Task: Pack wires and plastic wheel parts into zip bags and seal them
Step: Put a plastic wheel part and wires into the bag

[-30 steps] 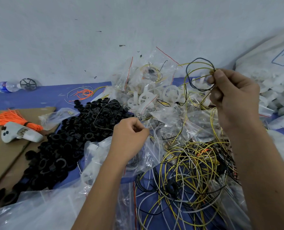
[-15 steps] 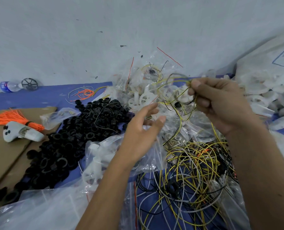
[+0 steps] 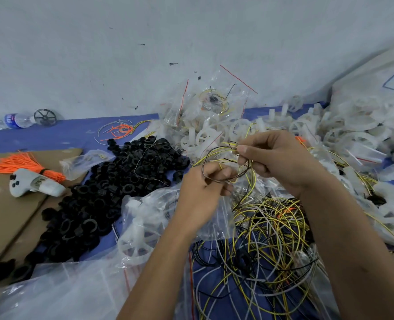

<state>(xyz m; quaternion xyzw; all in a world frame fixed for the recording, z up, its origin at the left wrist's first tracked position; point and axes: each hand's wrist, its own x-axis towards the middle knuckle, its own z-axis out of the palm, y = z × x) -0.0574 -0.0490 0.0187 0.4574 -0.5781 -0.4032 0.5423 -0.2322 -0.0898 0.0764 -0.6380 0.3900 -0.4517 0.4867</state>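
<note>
1. Both hands are now meeting on one small coil of yellow and black wire [image 3: 226,167]; a second ago my left hand [image 3: 203,190] was down on the clear bags and half a second ago it was spread and reaching, while my right hand [image 3: 276,162] was carrying the coil down from higher up
2. My left fingers are pinching the near-left side of the loop and my right fingers are pinching its far-right side, so I am judging that I am tidying it before bagging
3. Nothing is being sealed yet; the zip bag [image 3: 173,211] is lying under my left wrist, with a white wheel part [image 3: 133,248] inside it
4. My arms are covering part of the loose wire pile [image 3: 267,245], near right, and the bag's mouth is too crumpled to make out
</note>
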